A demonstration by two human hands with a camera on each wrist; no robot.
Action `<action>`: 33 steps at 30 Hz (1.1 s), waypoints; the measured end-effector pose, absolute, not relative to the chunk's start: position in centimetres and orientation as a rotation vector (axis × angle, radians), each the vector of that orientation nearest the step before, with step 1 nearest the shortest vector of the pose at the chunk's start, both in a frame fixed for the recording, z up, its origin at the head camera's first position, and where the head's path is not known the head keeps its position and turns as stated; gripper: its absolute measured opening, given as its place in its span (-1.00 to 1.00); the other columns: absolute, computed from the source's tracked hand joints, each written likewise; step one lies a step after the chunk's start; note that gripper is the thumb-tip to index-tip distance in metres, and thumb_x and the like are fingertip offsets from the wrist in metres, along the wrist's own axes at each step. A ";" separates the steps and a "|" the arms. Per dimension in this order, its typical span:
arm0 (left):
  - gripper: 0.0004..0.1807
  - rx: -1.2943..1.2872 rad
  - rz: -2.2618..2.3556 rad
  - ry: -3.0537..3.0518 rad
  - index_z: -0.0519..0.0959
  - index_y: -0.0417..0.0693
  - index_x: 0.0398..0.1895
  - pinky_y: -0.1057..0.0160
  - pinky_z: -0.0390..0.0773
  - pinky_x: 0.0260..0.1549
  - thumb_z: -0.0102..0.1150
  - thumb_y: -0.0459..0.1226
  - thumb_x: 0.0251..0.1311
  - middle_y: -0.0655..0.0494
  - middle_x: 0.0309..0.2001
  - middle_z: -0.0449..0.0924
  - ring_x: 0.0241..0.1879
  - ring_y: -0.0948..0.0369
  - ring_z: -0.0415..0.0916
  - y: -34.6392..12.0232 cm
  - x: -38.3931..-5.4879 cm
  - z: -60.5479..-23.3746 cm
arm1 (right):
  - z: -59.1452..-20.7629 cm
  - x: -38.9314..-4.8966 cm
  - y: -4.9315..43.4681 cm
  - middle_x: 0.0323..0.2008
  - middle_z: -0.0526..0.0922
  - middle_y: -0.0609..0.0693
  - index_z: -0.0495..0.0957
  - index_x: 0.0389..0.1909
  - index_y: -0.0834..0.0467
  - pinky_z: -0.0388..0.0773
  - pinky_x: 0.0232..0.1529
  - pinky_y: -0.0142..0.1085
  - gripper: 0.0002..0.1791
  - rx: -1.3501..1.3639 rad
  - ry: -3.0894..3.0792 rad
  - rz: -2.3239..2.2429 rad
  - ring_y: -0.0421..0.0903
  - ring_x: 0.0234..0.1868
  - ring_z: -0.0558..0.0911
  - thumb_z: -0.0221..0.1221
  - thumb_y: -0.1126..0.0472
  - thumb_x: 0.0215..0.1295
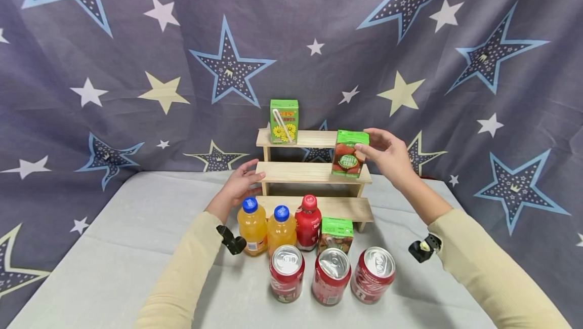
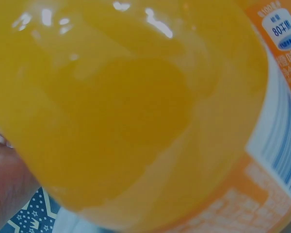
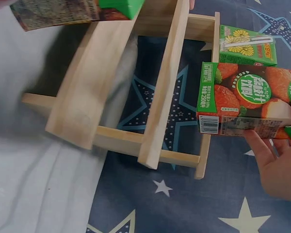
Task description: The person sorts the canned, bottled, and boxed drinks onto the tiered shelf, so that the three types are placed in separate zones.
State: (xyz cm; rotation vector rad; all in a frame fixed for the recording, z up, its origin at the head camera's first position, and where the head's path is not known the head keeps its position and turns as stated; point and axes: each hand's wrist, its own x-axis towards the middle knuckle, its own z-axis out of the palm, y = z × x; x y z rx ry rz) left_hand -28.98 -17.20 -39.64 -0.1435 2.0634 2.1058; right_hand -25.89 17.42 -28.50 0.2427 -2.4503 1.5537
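My right hand [image 1: 390,156] pinches a lychee juice box [image 1: 347,154], green and red, by its right side near the right end of a three-tier wooden shelf [image 1: 300,172]. The right wrist view shows thumb and fingers on the end of that juice box [image 3: 247,94]. At the shelf's left end, my left hand [image 1: 240,183] touches the middle tier with fairly straight fingers. A green chrysanthemum drink box [image 1: 284,122] with a straw stands on the top tier, at left. An orange juice bottle [image 2: 121,111] fills the left wrist view and hides most of the left hand.
Before the shelf stand two blue-capped orange drink bottles [image 1: 252,228], a red bottle [image 1: 308,223] and another green-topped juice box [image 1: 336,235]. Three red cans [image 1: 287,273] stand nearest me on the white-covered table [image 1: 136,228]. A star-patterned curtain [image 1: 309,81] hangs behind.
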 end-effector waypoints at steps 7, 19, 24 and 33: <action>-0.29 -0.143 2.101 2.060 0.04 0.12 0.44 -0.14 0.29 0.24 0.09 -0.28 0.27 -0.20 0.36 0.18 0.26 -0.14 0.28 -17.3 -29.0 -39.9 | -27.6 -26.6 16.5 0.00 0.57 0.01 0.43 0.16 0.05 0.60 -0.16 -0.36 -0.40 0.238 -2.452 1.569 -0.15 -0.03 0.55 0.28 -0.07 0.11; -0.30 -0.146 2.107 2.059 0.04 0.10 0.44 -0.16 0.28 0.24 0.08 -0.30 0.28 -0.21 0.35 0.18 0.26 -0.15 0.27 -17.2 -29.0 -39.6 | -27.0 -27.9 15.0 0.00 0.58 0.07 0.44 0.16 0.08 0.60 -0.23 -0.43 -0.42 0.249 -2.416 1.624 -0.28 -0.15 0.56 0.29 0.00 0.12; -0.30 -0.151 2.112 2.060 0.05 0.11 0.43 -0.15 0.29 0.24 0.08 -0.31 0.27 -0.20 0.35 0.18 0.26 -0.15 0.27 -17.1 -28.9 -39.5 | -26.8 -28.5 14.1 0.01 0.58 0.06 0.43 0.17 0.07 0.62 -0.20 -0.39 -0.42 0.206 -2.401 1.657 -0.23 -0.11 0.57 0.29 0.01 0.12; -0.29 -0.151 2.108 2.062 0.05 0.11 0.43 -0.14 0.30 0.24 0.09 -0.30 0.26 -0.20 0.34 0.19 0.25 -0.15 0.28 -17.2 -29.1 -39.7 | -26.2 -29.4 13.1 0.02 0.56 0.05 0.42 0.19 0.07 0.62 -0.05 -0.26 -0.41 0.181 -2.377 1.681 -0.15 -0.03 0.57 0.28 0.00 0.14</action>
